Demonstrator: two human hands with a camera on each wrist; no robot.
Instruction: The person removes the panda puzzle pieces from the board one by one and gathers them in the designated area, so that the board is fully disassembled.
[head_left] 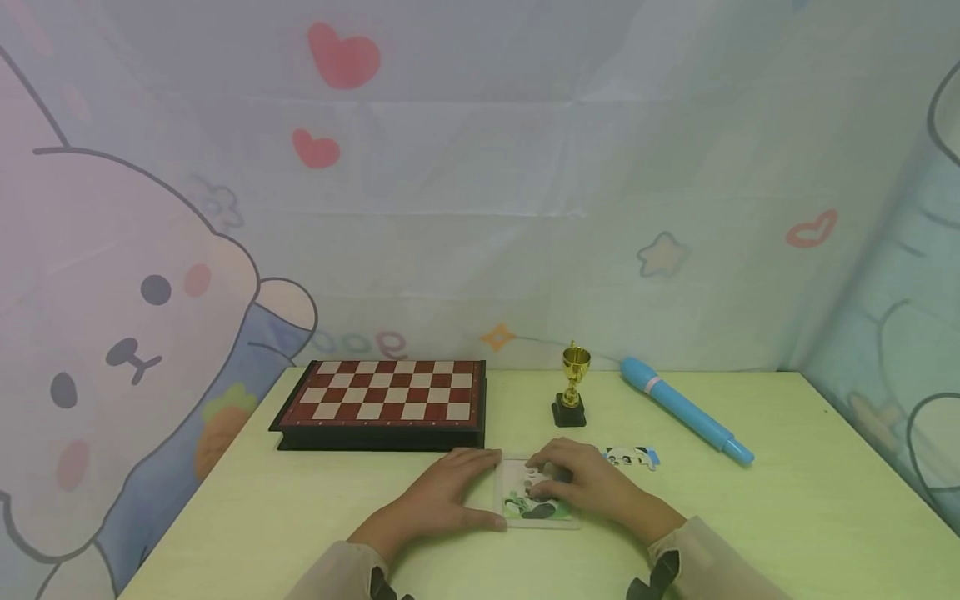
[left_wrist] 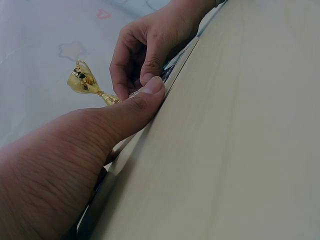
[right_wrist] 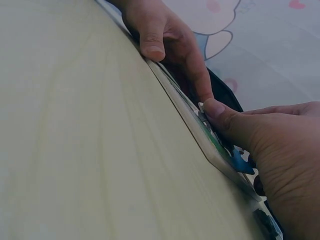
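Observation:
A small puzzle tray (head_left: 546, 518) with a partly laid picture lies on the pale green table (head_left: 787, 517) close in front of me. My left hand (head_left: 442, 493) holds the tray's left side, thumb (left_wrist: 150, 90) on the near edge and fingers along the far side. My right hand (head_left: 588, 482) is curled over the tray and pinches a puzzle piece down onto it, thumb (right_wrist: 216, 108) pressing beside my left index finger. In the right wrist view a blue-edged piece (right_wrist: 243, 164) shows on the tray (right_wrist: 210, 150) under my palm.
Loose joined puzzle pieces (head_left: 633, 456) lie just right of the tray. Behind them stand a small gold trophy (head_left: 573, 387) and a blue pen-shaped object (head_left: 686, 408). A closed chessboard box (head_left: 382, 402) sits at the back left. Cartoon-printed cloth walls surround the table.

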